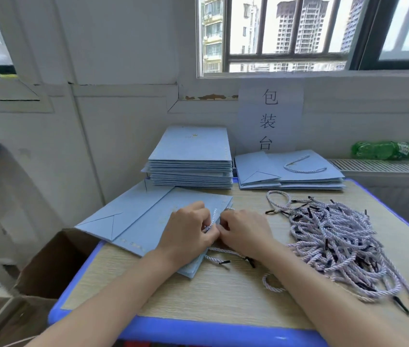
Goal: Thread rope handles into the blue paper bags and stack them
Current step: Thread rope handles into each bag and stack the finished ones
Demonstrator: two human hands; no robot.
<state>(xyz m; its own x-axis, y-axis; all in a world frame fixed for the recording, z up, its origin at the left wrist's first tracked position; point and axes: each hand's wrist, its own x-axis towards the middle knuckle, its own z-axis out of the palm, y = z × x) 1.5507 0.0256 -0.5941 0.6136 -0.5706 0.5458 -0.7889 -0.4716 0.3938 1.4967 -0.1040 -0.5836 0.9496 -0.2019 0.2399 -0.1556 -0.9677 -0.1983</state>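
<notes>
— Where were your hands just then?

— Both were down on the flat blue bag (148, 221) in front of me. My left hand (188, 227) had its fingers curled, pinching the lilac rope handle (212, 220) near the bag's right-hand edge, and my right hand (242, 230) was curled in against it from the other side, knuckle to knuckle. (Whether the right one truly had the rope, I could not tell; the fingers hid it.)

— And which way did the rope lie?

— It ran from between my hands toward me, its two black-tipped ends (224, 262) trailing over the near edge of the bag onto the table (223, 296). The bag's long axis ran far-left to near-right, with its mouth edge under my hands, so I judged the holes sat right at my fingertips, with neither hand nearer.

— And the rest?

— The loose rope pile (336, 246) lay to my right, close by my right arm. At the far side, the taller stack of bags (190, 156) stood left, and the lower stack with a handle showing (291, 171) lay right.
</notes>
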